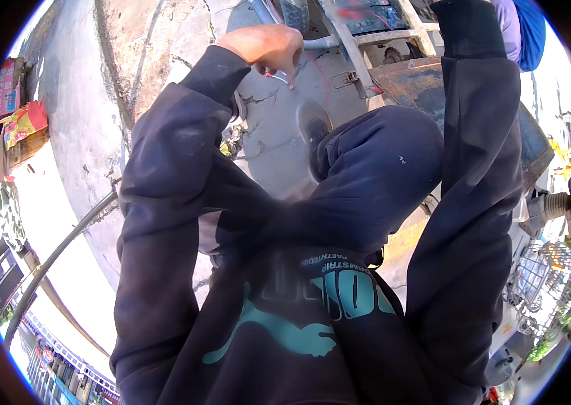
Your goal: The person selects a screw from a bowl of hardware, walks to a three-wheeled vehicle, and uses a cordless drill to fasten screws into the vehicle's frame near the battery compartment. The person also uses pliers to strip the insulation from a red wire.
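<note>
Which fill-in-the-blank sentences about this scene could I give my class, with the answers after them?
The person's left hand is in view; the ____ hand is not.
Red and yellow packaging lies near the picture's ____ edge.
The fabric to the right of the purple cloth is ____.
Missing words: right; left; blue.

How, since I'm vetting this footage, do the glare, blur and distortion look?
Head view: pale concrete ground at left burns out to white; in the head view, a small reddish patch near the top is smeared; head view: fisheye bows the outer scene, corners going black; head view: bare left hand catches bright light.
</note>
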`<action>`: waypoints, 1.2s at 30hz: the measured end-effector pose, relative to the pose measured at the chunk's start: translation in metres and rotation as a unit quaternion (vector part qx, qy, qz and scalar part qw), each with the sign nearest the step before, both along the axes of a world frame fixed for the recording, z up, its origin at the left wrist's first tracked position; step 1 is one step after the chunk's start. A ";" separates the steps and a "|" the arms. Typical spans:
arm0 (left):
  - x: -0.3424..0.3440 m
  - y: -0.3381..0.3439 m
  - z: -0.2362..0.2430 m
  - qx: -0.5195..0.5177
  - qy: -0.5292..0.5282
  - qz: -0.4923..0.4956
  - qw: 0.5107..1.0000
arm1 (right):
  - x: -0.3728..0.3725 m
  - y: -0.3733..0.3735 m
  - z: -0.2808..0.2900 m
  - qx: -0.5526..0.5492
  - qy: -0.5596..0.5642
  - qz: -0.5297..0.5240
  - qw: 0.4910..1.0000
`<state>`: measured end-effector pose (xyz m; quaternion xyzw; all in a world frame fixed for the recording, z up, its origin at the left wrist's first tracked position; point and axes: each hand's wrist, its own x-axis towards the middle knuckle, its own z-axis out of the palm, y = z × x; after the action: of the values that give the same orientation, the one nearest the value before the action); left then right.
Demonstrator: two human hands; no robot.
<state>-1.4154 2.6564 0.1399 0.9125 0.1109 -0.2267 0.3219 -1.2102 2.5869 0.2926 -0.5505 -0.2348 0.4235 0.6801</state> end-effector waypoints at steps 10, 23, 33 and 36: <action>-0.106 -0.121 -0.301 0.009 0.027 0.101 0.995 | -0.118 -0.101 0.030 0.109 0.278 -0.001 0.954; -0.086 -0.164 -0.340 -0.033 -0.075 0.114 0.990 | -0.126 -0.100 0.035 -0.047 0.313 -0.140 0.938; -0.043 -0.115 -0.331 -0.108 -0.020 0.155 0.982 | -0.125 -0.114 0.024 -0.011 0.264 -0.014 0.964; -0.039 -0.079 -0.289 -0.184 -0.012 0.296 0.937 | -0.130 -0.114 0.032 -0.008 0.286 0.009 0.958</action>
<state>-1.4548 2.5776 -0.1492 0.7660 0.3282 -0.1273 0.5380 -1.3397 2.4731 0.3244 -0.4101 -0.0321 0.5711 0.7104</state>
